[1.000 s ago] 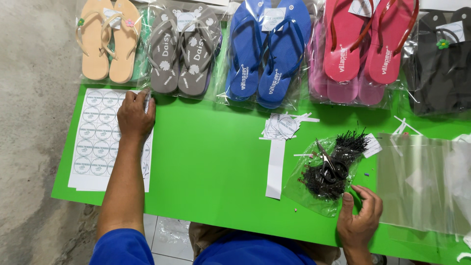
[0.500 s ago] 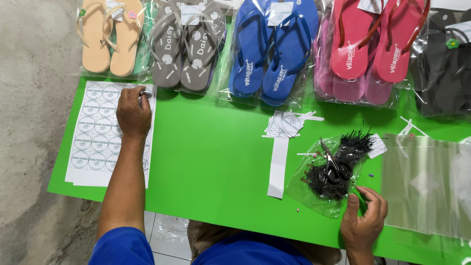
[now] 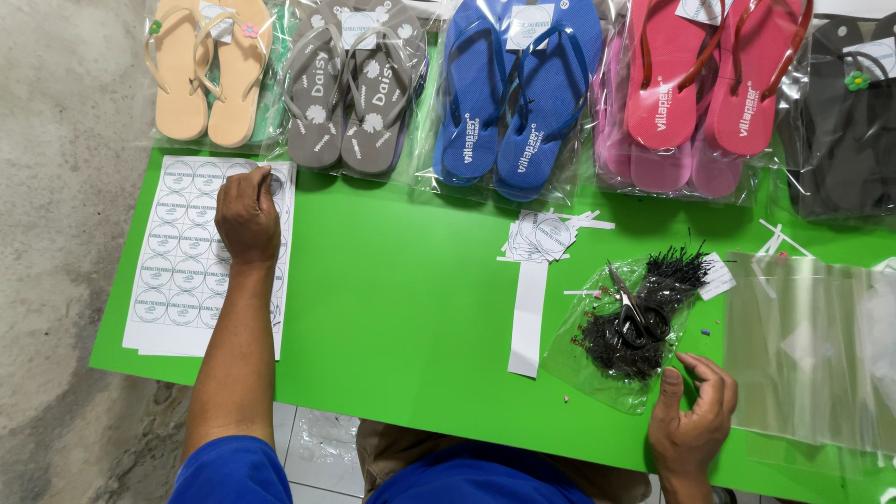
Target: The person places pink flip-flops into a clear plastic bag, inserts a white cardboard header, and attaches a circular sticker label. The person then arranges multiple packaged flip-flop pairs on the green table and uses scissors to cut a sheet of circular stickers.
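**Hands at sticker sheet and fastener bag**

The left hand (image 3: pixel 246 217) rests knuckles-up on the white sticker sheet (image 3: pixel 177 271) at the counter's (image 3: pixel 401 308) left end, fingers curled at the sheet's upper edge; whether it pinches a sticker cannot be told. The right hand (image 3: pixel 693 420) lies loosely open and holds nothing, its fingertips touching the clear bag of black fasteners (image 3: pixel 635 327). Black scissors (image 3: pixel 635 308) lie on that bag. Cut round labels (image 3: pixel 543 233) lie beside a paper strip (image 3: pixel 528 317). Bagged sandals (image 3: pixel 513 93) line the far edge.
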